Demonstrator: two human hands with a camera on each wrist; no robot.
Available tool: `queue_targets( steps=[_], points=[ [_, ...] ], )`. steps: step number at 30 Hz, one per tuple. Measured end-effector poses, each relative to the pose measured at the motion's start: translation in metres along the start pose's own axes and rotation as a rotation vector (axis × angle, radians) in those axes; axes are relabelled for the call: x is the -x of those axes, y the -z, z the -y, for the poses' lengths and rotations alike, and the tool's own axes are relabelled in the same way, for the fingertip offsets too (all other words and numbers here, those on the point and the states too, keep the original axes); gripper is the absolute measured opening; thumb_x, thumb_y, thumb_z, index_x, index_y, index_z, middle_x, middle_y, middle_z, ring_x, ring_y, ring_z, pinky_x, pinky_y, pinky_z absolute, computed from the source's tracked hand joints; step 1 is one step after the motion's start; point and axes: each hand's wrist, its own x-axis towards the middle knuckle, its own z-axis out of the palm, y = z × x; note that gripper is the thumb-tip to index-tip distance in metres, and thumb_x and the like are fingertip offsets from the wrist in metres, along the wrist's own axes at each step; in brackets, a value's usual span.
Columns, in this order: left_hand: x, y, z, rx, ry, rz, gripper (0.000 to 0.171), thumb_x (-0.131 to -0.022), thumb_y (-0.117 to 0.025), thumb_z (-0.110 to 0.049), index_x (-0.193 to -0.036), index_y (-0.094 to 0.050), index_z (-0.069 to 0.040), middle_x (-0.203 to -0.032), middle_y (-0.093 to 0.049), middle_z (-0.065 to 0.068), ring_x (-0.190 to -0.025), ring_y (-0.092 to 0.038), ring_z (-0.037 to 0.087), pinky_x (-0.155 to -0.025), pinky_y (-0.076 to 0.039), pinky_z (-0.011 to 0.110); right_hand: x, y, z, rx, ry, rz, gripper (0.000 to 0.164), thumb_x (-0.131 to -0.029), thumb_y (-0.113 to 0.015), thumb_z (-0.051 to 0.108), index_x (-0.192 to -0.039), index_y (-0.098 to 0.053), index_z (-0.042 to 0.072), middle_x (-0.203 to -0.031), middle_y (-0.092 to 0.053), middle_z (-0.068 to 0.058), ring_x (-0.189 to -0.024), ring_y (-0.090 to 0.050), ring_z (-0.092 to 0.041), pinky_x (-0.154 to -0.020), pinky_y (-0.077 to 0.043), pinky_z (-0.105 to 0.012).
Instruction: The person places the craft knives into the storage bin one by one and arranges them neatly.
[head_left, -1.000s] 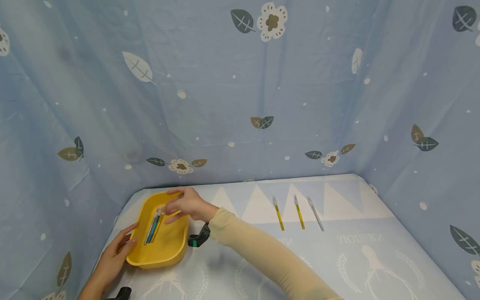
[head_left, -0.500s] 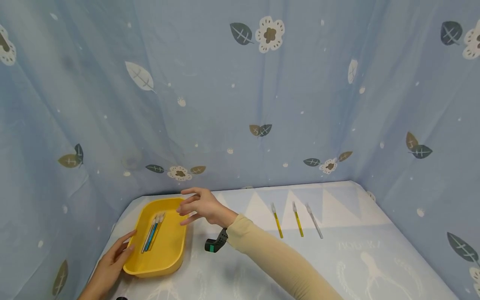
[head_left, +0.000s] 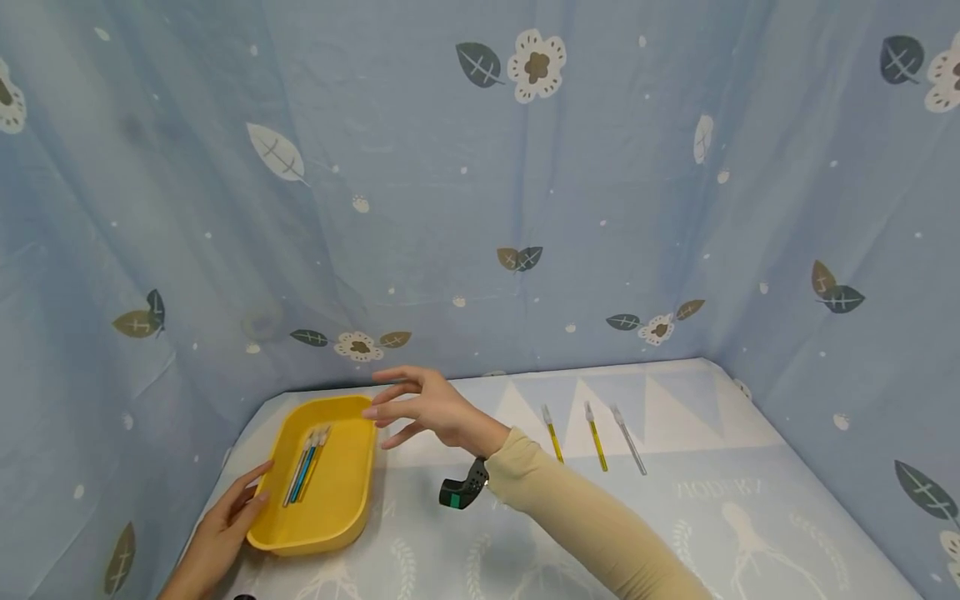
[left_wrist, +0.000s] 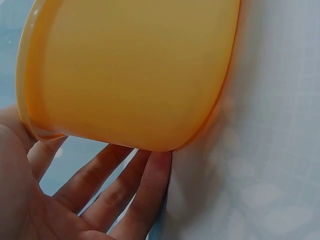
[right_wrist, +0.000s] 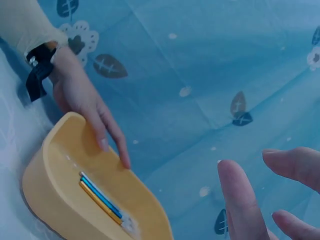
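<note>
A yellow plastic tray (head_left: 341,492) stands at the table's left side. My left hand (head_left: 217,533) holds its left wall, with the thumb over the rim and the fingers along the outside, as the right wrist view (right_wrist: 82,92) also shows the hand. Inside lie craft knives side by side: a silver one (head_left: 295,477), a blue one (head_left: 304,475) and a yellow one (head_left: 313,468). Just right of the tray's far right corner my right hand (head_left: 442,412) hovers with spread fingers, holding nothing. In the right wrist view, fingertips (right_wrist: 237,192) show in front of the curtain.
Toward the right of the table lie two yellow craft knives (head_left: 555,437) and a silver craft knife (head_left: 632,443), spaced apart. A patterned blue curtain (head_left: 420,208) encloses the back and sides. The table (head_left: 585,525) has a printed pale cover.
My right hand has drawn out of the tray and moved right, leaving the knives lying in it. The left hand keeps its place on the tray. The head view has tilted slightly.
</note>
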Motion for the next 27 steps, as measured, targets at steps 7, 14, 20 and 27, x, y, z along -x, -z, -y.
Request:
queue_targets(
  steps=[7,14,20,27],
  points=[
    [-0.002,-0.001,-0.002,-0.016,0.016,-0.014,0.066,-0.119,-0.046,-0.040,-0.176,-0.024,-0.015,-0.173,-0.025,0.032,-0.149,-0.043,0.051,-0.112,-0.052,0.052,0.022,0.012,0.011,0.041,0.023,-0.009,0.058,-0.099,-0.079,0.001,-0.154,-0.061,0.011,-0.129,-0.070,-0.017,-0.104,-0.077,-0.035,-0.079,-0.065,-0.058],
    [-0.001,-0.001,-0.001,-0.005,0.026,-0.013,0.067,-0.119,-0.047,-0.041,-0.176,-0.023,-0.015,-0.173,-0.025,0.032,-0.148,-0.043,0.050,-0.111,-0.054,0.048,0.041,0.024,0.018,0.070,0.042,-0.012,0.063,-0.098,-0.080,0.003,-0.156,-0.059,0.014,-0.131,-0.069,-0.019,-0.108,-0.075,-0.038,-0.079,-0.065,-0.061],
    [0.000,-0.001,0.004,0.016,0.001,-0.005,0.067,-0.119,-0.047,-0.042,-0.176,-0.023,-0.016,-0.175,-0.024,0.029,-0.150,-0.042,0.049,-0.098,-0.056,0.028,0.057,0.035,0.022,0.099,0.053,-0.026,0.065,-0.098,-0.081,0.007,-0.158,-0.057,0.016,-0.133,-0.068,-0.020,-0.113,-0.073,-0.043,-0.077,-0.065,-0.060],
    [-0.001,-0.002,0.003,0.003,0.003,-0.018,0.066,-0.119,-0.046,-0.041,-0.176,-0.023,-0.016,-0.175,-0.026,0.028,-0.150,-0.042,0.049,-0.102,-0.057,0.034,0.074,0.052,0.022,0.129,0.063,-0.063,0.067,-0.096,-0.082,0.008,-0.157,-0.057,0.014,-0.138,-0.064,-0.026,-0.111,-0.074,-0.039,-0.077,-0.065,-0.060]
  ],
)
